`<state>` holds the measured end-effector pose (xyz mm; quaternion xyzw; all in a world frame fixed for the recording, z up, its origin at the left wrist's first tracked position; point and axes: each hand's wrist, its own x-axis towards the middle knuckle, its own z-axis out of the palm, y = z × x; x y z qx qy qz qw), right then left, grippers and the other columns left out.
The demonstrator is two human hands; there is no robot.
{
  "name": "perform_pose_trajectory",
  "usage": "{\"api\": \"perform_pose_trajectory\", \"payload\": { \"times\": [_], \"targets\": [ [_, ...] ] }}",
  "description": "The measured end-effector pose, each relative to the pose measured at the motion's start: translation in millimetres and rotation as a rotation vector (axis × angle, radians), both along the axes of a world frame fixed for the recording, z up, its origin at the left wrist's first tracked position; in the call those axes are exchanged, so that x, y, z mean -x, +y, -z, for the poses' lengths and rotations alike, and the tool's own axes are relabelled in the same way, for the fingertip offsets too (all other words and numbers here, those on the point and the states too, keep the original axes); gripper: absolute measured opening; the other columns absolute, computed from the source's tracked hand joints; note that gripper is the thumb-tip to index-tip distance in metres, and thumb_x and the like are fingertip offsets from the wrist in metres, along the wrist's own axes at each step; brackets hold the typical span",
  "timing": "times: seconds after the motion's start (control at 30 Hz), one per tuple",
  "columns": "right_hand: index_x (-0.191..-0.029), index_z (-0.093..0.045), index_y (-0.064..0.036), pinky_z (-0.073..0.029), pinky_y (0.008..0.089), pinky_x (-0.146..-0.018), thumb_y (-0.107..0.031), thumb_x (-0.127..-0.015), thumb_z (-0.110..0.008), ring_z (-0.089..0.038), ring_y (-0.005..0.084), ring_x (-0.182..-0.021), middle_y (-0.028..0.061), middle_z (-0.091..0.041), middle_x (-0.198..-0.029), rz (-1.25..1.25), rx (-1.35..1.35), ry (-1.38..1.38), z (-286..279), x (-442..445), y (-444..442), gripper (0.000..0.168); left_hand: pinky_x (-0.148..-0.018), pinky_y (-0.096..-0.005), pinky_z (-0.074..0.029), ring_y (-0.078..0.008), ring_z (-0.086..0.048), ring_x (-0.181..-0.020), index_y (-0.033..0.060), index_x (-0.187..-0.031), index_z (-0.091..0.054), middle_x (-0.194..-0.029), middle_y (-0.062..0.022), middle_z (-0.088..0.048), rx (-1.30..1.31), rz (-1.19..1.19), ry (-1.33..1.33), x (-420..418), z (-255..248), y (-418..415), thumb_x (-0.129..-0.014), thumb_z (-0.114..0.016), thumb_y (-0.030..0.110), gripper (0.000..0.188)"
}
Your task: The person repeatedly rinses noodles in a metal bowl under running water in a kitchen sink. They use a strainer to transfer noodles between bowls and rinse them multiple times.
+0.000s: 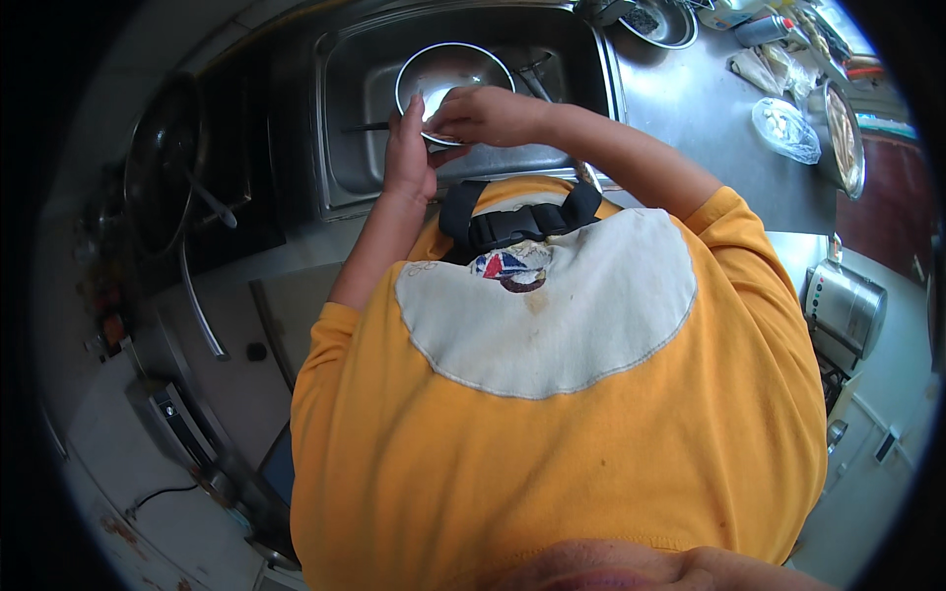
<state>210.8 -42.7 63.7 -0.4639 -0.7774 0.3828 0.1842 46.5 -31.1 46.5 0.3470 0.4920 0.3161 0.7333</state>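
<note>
A round stainless-steel bowl (454,66) is held over the sink basin (355,166). My left hand (409,155) grips its near left rim, with the thumb up at the rim and fingers reaching beneath. Over the near right rim, my right hand (491,114) bends its fingers down into the bowl. Something brownish (443,137) shows below those fingers, too small to name. Whether the right hand pinches anything is hidden by its own fingers. A dark, thin handle (366,128) juts out left of the bowl, and a metal utensil (536,83) lies in the sink to its right.
A large wok (159,199) with a ladle (211,199) stands at left. On the steel counter (665,96) at right are a clear plastic bag (785,129) with pale contents, a deep metal bowl (842,140), a cloth (761,68) and another bowl (676,29).
</note>
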Motion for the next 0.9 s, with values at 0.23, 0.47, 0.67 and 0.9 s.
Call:
{"api": "perform_pose_trajectory", "payload": {
  "times": [0.23,0.47,0.67,0.9],
  "targets": [
    [-0.115,-0.061,-0.007,-0.042,0.0355,-0.097,-0.013,-0.090,-0.051,-0.054,0.0281,-0.111,0.0143,-0.054,-0.121,0.255,-0.313,-0.118,10.2,-10.3,15.6,0.027,-0.068,-0.0389,-0.059,-0.0291,-0.060,-0.103,0.0085,-0.126,-0.036,-0.119,-0.0184,-0.053,-0.043,0.034,0.013,-5.9,-12.5,-0.1,-0.090,-0.047,0.049,0.056],
    [-0.112,-0.062,-0.004,-0.044,0.0342,-0.093,-0.035,-0.097,-0.038,-0.055,0.0286,-0.107,0.0161,-0.055,-0.113,-0.138,-0.030,-0.021,-2.9,-11.0,9.3,0.042,-0.068,-0.0399,-0.059,-0.0286,-0.061,-0.102,0.0075,-0.125,-0.038,-0.118,-0.0180,-0.053,0.009,0.056,0.014,0.8,-4.4,6.2,-0.089,-0.047,0.051,0.057],
    [-0.113,-0.064,-0.011,-0.046,0.0409,-0.089,-0.061,-0.089,-0.034,-0.057,0.0286,-0.104,0.0158,-0.058,-0.112,0.306,-0.148,-0.150,42.5,-1.6,3.8,0.063,-0.071,-0.0426,-0.058,-0.0288,-0.062,-0.097,0.0063,-0.123,-0.041,-0.114,-0.0180,-0.055,0.022,0.069,0.079,-6.7,-6.1,10.4,-0.089,-0.050,0.050,0.056],
    [-0.110,-0.064,-0.013,-0.044,0.0417,-0.090,-0.075,-0.082,-0.028,-0.056,0.0291,-0.106,0.0138,-0.060,-0.112,0.294,0.179,-0.166,24.8,21.2,-16.0,0.077,-0.075,-0.0480,-0.056,-0.0285,-0.061,-0.098,0.0046,-0.121,-0.044,-0.111,-0.0174,-0.055,0.317,0.123,-0.014,-2.5,28.0,26.8,-0.088,-0.052,0.049,0.056]
  ]
}}
